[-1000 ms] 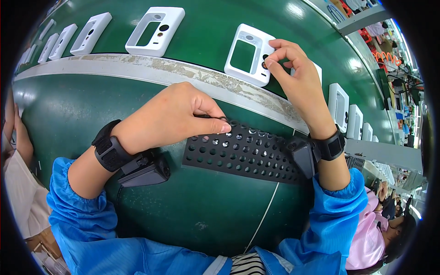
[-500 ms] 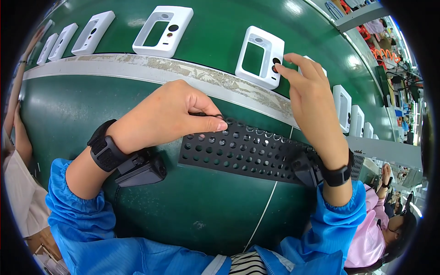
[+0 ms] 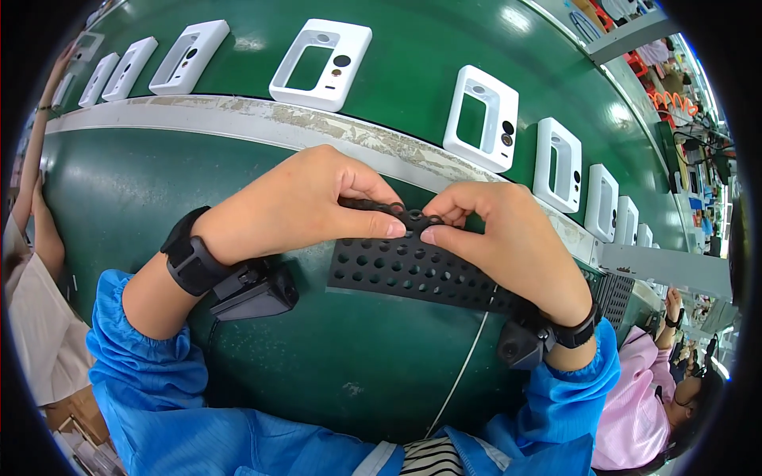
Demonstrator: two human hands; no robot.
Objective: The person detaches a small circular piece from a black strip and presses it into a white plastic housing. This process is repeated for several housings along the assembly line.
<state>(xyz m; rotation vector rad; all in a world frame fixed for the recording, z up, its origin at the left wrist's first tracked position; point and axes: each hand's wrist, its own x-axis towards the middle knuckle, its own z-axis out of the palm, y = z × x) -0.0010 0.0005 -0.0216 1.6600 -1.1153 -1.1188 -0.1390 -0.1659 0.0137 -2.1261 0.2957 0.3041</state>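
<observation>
A black sheet [image 3: 394,274] full of round holes spans the space between my wrists, above the green work surface. My left hand [image 3: 305,202] pinches its upper edge between thumb and forefinger, where a strip of black rings shows. Right beside it, my right hand [image 3: 508,238] is closed with thumb and forefinger at the same edge, their tips close to the left thumb. Whether a loose ring is between the right fingertips is too small to tell. Just beyond the hands stands a white plastic housing [image 3: 506,89] with a rectangular opening and two dark round spots.
More white housings [image 3: 349,47] line the green belt [image 3: 413,47] behind a worn pale rail [image 3: 238,111]. A grey metal bar [image 3: 667,266] juts in at right. Co-workers sit at both sides, one in a pink sleeve [image 3: 635,389]. Black devices [image 3: 258,293] are strapped to my wrists.
My right hand has come back from a white housing to the black sheet's upper edge, beside my left hand. The housings have shifted to the right. My left hand keeps its pinch.
</observation>
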